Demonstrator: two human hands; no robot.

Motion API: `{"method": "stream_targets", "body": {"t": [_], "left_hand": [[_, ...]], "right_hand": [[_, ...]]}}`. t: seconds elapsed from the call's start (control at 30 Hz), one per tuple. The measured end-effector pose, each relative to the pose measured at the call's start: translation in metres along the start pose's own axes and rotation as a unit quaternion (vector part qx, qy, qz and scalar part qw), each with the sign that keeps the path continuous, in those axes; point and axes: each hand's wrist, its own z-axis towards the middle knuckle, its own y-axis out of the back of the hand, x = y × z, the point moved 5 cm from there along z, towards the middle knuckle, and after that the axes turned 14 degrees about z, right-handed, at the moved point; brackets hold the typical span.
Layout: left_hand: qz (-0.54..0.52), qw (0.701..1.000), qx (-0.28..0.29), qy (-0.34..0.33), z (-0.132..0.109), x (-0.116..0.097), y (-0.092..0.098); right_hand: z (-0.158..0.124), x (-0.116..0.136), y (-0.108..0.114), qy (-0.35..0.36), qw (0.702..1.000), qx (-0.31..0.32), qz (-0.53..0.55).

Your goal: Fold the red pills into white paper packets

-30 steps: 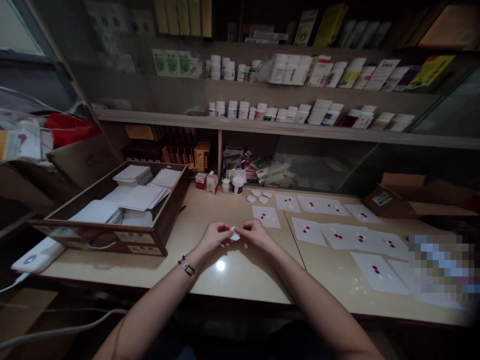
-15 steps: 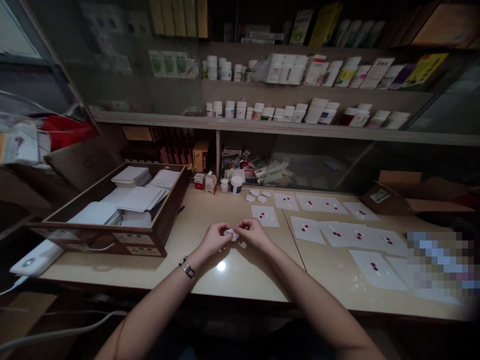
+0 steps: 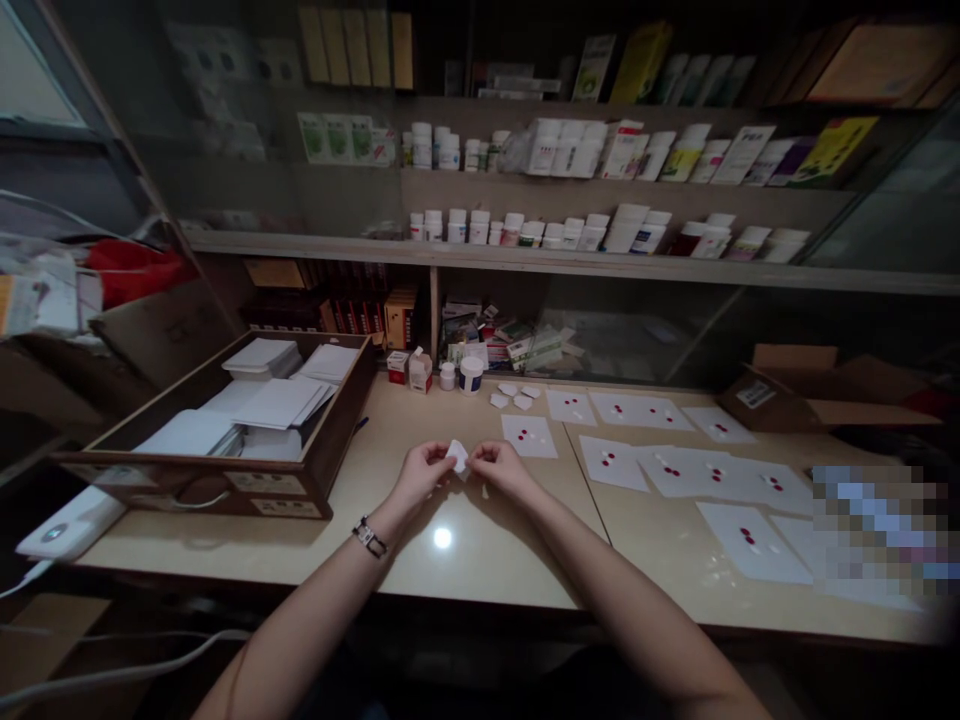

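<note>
Both hands meet over the table, to the right of the wooden drawer. The left hand, a dark bracelet round its wrist, has thumb and fingers closed on a small folded white paper, holding it just above the surface. The right hand comes in from the far side of that paper, its fingertips drawn together right at the edge; from here I can't tell whether they pinch it.

The drawer itself sits on the table full of stacked white papers. Just off its far right corner stand a small red-and-white box, an opened carton, a little white bottle and a blue-labelled jar. Further right of the drawer lie four folded packets, then white sheets carrying red and white pills. Farthest right from the drawer is an open cardboard box.
</note>
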Motion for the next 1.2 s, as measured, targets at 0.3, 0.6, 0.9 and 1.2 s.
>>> {"method": "stream_targets", "body": {"t": [0.3, 0.6, 0.9, 1.2], "left_hand": [[0.023, 0.998, -0.031, -0.048, -0.001, -0.006, 0.004], [-0.020, 0.998, -0.030, -0.043, 0.002, -0.003, 0.004], [0.162, 0.963, -0.141, -0.165, -0.013, -0.019, 0.007], [0.290, 0.906, -0.166, -0.262, -0.020, -0.028, 0.006]], "right_hand": [[-0.002, 0.000, -0.013, 0.003, 0.996, 0.072, 0.056], [0.001, -0.005, -0.004, -0.036, 0.997, 0.021, 0.069], [0.002, -0.002, -0.002, -0.023, 0.993, 0.004, 0.112], [0.002, -0.001, -0.005, -0.021, 0.987, 0.001, 0.157]]}}
